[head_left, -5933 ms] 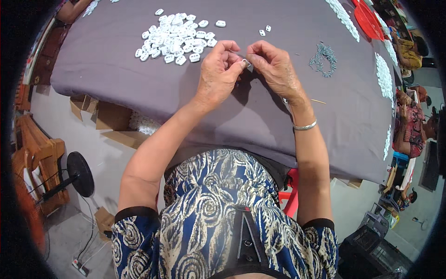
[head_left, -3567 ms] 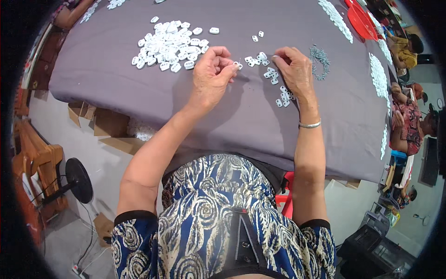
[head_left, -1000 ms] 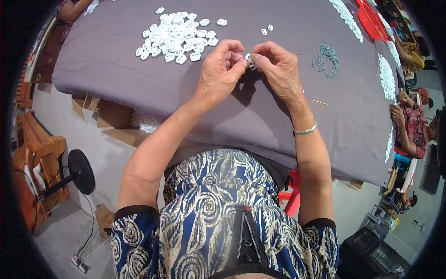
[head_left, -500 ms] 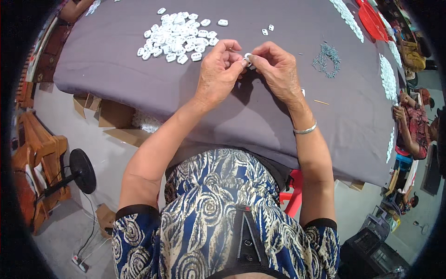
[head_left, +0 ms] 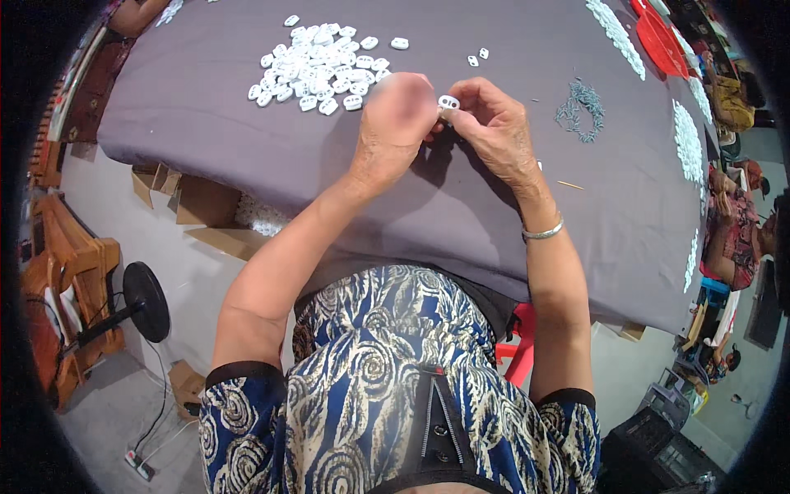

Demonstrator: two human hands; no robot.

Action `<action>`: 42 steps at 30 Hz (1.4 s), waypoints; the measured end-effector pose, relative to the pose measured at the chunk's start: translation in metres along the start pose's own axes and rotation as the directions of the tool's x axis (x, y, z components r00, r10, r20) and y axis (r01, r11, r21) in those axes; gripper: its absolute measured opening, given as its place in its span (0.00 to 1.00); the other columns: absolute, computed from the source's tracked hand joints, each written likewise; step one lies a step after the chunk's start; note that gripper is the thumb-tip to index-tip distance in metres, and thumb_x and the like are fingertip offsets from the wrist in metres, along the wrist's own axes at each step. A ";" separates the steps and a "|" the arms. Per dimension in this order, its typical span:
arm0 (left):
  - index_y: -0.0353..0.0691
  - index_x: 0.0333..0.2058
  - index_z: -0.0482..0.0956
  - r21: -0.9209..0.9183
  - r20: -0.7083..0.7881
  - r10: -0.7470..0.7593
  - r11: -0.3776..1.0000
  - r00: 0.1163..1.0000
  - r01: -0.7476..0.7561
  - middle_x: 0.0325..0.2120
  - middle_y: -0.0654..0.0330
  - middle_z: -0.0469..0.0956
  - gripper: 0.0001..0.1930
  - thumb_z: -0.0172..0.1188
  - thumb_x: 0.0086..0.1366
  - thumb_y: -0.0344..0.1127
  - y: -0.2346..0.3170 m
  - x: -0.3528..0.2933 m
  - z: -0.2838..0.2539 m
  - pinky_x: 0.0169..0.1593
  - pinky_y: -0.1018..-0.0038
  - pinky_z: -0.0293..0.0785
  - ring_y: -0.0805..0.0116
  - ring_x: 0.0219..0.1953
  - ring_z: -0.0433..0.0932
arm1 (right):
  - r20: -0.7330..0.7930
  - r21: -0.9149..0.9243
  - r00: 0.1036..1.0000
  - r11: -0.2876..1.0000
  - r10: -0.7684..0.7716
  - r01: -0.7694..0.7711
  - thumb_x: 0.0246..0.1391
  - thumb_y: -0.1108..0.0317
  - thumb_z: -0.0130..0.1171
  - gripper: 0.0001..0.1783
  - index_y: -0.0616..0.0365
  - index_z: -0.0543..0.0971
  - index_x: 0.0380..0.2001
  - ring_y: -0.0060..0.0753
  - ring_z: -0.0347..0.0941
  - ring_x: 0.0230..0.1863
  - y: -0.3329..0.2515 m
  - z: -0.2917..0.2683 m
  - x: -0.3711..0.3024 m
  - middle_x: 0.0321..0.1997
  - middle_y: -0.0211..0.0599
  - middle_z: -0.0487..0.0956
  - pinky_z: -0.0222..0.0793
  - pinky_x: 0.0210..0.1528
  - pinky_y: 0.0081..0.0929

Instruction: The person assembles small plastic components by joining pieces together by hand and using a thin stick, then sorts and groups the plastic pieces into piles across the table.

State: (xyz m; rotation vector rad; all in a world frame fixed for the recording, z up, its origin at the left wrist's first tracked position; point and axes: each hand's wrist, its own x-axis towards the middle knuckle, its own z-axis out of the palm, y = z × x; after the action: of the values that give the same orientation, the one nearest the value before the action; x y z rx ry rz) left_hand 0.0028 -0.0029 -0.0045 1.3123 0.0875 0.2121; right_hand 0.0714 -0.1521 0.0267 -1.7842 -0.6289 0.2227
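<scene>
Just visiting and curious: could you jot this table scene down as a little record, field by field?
Right hand: pinches a white two-holed piece
Left hand: close beside that piece; blurred, so its grip is unclear
Upper left: a pile of white pieces
Beyond the hands: two small white pieces
To the right: small gray pieces in a loose ring; a thin yellowish stick
Far right: a red container
Table covering: gray cloth

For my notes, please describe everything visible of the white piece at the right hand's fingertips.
The white piece is small, rounded and oblong, seemingly plastic, with two dark holes side by side in its visible face. The right hand holds it over the cloth; whether the blurred left hand also touches it is unclear.
</scene>
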 end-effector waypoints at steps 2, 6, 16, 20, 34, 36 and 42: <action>0.35 0.48 0.68 -0.004 0.009 0.011 1.000 1.000 -0.011 0.32 0.62 0.77 0.12 0.55 0.67 0.24 0.001 0.000 0.001 0.35 0.82 0.73 0.78 0.32 0.77 | 0.012 -0.032 1.000 0.999 -0.010 0.010 0.49 0.72 0.64 0.10 0.62 0.79 0.36 0.15 0.72 0.29 0.003 -0.002 0.000 0.26 0.26 0.78 0.71 0.33 0.18; 0.35 0.49 0.68 0.000 0.001 -0.016 1.000 1.000 0.016 0.32 0.61 0.77 0.13 0.56 0.67 0.24 0.003 0.000 0.002 0.35 0.82 0.73 0.78 0.33 0.76 | 0.009 -0.070 1.000 0.998 0.010 -0.010 0.48 0.71 0.66 0.13 0.62 0.79 0.38 0.16 0.72 0.28 0.000 -0.004 -0.001 0.26 0.27 0.77 0.71 0.32 0.18; 0.35 0.49 0.68 -0.008 0.001 0.004 1.000 1.000 -0.004 0.32 0.62 0.77 0.14 0.57 0.66 0.25 0.000 0.001 0.001 0.35 0.82 0.72 0.79 0.34 0.75 | 0.037 -0.194 0.998 0.979 -0.057 0.063 0.46 0.69 0.67 0.17 0.62 0.79 0.40 0.16 0.70 0.27 -0.002 -0.006 0.000 0.27 0.28 0.77 0.70 0.31 0.18; 0.35 0.49 0.68 -0.010 -0.001 -0.010 1.000 1.000 0.010 0.32 0.62 0.77 0.14 0.57 0.66 0.25 0.002 0.001 0.001 0.35 0.82 0.72 0.79 0.34 0.75 | 0.072 -0.161 0.994 0.983 -0.077 0.088 0.45 0.69 0.68 0.18 0.61 0.79 0.41 0.16 0.69 0.26 0.007 -0.006 0.001 0.28 0.29 0.77 0.69 0.30 0.18; 0.35 0.48 0.70 0.024 0.015 -0.025 0.999 1.000 0.025 0.31 0.65 0.77 0.13 0.56 0.66 0.25 0.008 -0.002 0.001 0.36 0.83 0.71 0.81 0.33 0.74 | 0.140 -0.346 0.967 0.904 -0.214 0.250 0.47 0.64 0.70 0.18 0.61 0.79 0.39 0.28 0.71 0.24 -0.008 -0.006 0.000 0.28 0.35 0.77 0.69 0.28 0.25; 0.35 0.48 0.70 0.014 0.024 -0.020 1.000 1.000 0.019 0.31 0.65 0.78 0.12 0.56 0.66 0.26 0.008 -0.002 -0.001 0.36 0.82 0.71 0.81 0.33 0.74 | 0.158 -0.365 0.961 0.891 -0.228 0.271 0.47 0.64 0.69 0.17 0.61 0.79 0.39 0.32 0.72 0.25 -0.008 -0.006 0.000 0.28 0.37 0.77 0.70 0.28 0.27; 0.36 0.46 0.73 0.037 0.026 -0.069 0.997 0.997 0.068 0.30 0.67 0.77 0.10 0.54 0.67 0.31 0.015 -0.002 -0.004 0.37 0.81 0.71 0.82 0.33 0.74 | 0.178 -0.387 0.949 0.869 -0.259 0.310 0.49 0.65 0.67 0.15 0.61 0.79 0.37 0.40 0.73 0.27 -0.002 -0.006 -0.002 0.29 0.41 0.77 0.71 0.31 0.32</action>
State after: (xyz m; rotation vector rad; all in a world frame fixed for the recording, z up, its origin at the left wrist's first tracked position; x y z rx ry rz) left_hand -0.0013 0.0037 0.0084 1.3454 0.1137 0.1346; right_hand 0.0722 -0.1574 0.0298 -2.0584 -1.0818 -0.0098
